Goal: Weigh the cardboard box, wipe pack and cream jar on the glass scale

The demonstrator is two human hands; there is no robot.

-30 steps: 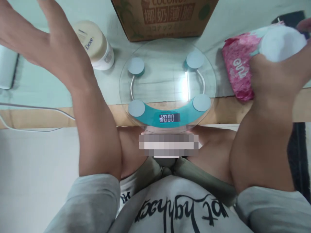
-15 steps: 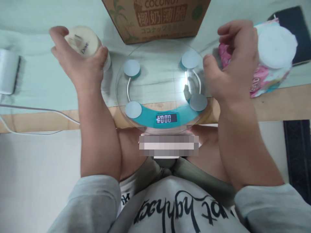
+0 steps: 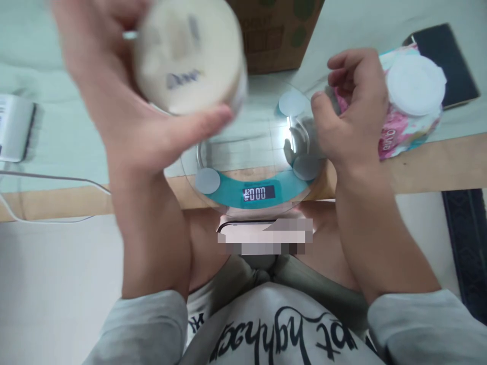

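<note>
A cream-lidded Dove jar [image 3: 186, 56] is lifted close to the camera, slightly blurred, with my left hand [image 3: 129, 101] gripping it around the side. Below it lies a round glass scale [image 3: 236, 152] with a teal band and a display [image 3: 258, 193] that shows zeros. The jar and hand cover the scale's upper left part. My right hand [image 3: 352, 106] is over the scale's right edge, fingers curled with thumb apart, holding nothing that I can see. Just beside it is a pink and white packet [image 3: 395, 129] with a white round lid [image 3: 416, 85].
A brown cardboard box [image 3: 281, 35] stands behind the scale. At right, a black box [image 3: 445, 63] lies partly under the packet. On the left are a white device [image 3: 15, 126] and a cable [image 3: 57, 175]. The wooden table edge [image 3: 437, 165] runs across the front.
My left hand has raised the Dove jar off the table and brought it right, toward the scale and nearer the camera. My right hand keeps nearly the same place and pose.
</note>
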